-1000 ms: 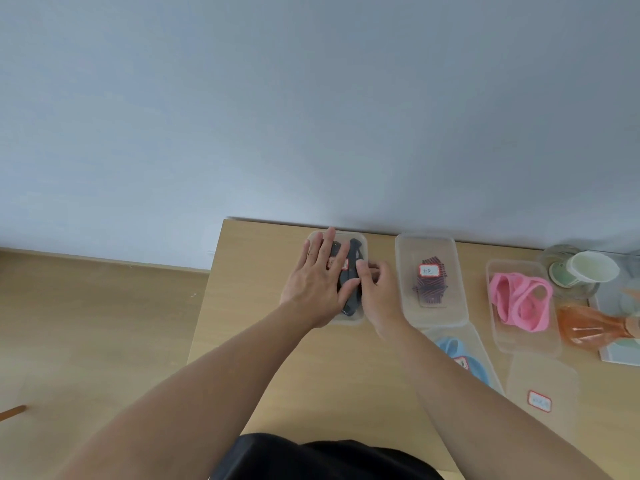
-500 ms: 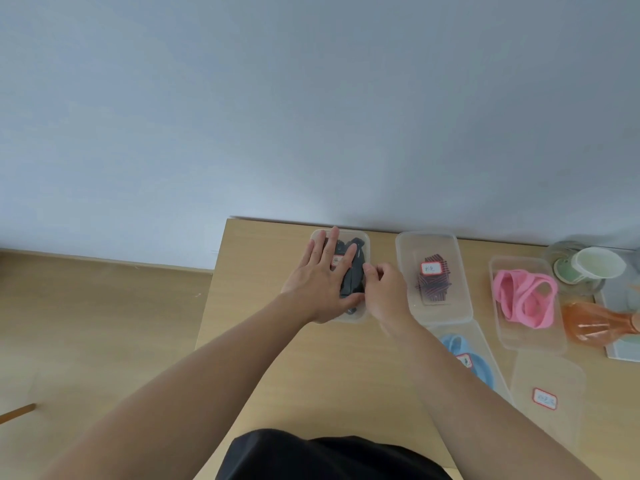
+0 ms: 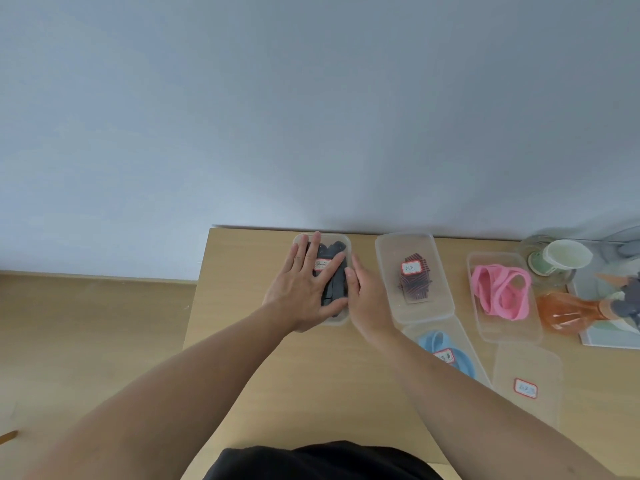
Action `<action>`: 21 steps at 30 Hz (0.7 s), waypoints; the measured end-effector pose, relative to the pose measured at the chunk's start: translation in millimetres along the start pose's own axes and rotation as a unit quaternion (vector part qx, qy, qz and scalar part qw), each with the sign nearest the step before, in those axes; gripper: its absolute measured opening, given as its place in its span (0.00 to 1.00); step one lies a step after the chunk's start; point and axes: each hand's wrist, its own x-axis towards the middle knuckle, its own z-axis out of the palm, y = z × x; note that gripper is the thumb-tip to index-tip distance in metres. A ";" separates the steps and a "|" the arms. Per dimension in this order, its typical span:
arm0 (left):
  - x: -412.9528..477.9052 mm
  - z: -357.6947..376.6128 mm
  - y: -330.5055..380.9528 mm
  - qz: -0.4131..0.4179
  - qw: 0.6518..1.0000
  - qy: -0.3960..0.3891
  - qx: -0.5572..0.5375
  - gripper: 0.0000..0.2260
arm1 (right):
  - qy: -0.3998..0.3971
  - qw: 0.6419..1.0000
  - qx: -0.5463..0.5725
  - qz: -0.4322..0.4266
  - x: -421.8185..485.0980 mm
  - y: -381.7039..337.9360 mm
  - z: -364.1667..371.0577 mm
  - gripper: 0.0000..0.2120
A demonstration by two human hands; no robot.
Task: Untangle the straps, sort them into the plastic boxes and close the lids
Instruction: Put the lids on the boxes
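**Pressing the lid onto the black-strap box**

The black straps (image 3: 335,289) lie inside the leftmost plastic box (image 3: 341,320), at the far edge of the bench (image 3: 311,382), with a labelled clear lid over them. The left hand (image 3: 304,289) lies flat on that lid, fingers straight and spread, gripping nothing; the broad palm probably spreads pressure so the lid seats evenly. The right hand (image 3: 367,299) sits against the box's right rim with its fingers mostly extended, likely steadying the box or pressing that edge down. Whether any finger hooks under the rim is hidden.

To the right stands a lidded box of red-and-black straps (image 3: 414,282), and nearer the person a lidded box with a blue strap (image 3: 433,342). The pink straps (image 3: 498,292) lie in an uncovered box, with a loose lid (image 3: 526,386) just in front of it, apparently waiting to close it.
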 end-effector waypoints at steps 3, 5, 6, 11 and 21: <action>-0.7 -0.2 -1.9 0.011 1.000 0.010 0.002 0.39 | 0.028 0.998 -0.049 -0.025 -1.7 9.1 2.6 0.20; -3.3 2.2 -0.9 0.029 0.999 0.017 -0.001 0.36 | 0.025 0.996 -0.073 -0.051 0.4 14.1 5.1 0.20; -4.2 4.4 -0.6 0.046 0.999 0.023 0.004 0.34 | 0.017 0.995 -0.080 -0.059 1.8 15.5 5.5 0.21; -4.8 5.7 -1.3 0.072 0.997 0.026 0.008 0.31 | 0.003 0.994 -0.095 -0.046 1.8 13.4 5.9 0.22; 4.4 -10.3 -7.3 0.087 0.987 -0.129 0.037 0.53 | -0.107 0.968 0.164 0.156 -50.2 4.0 -5.6 0.17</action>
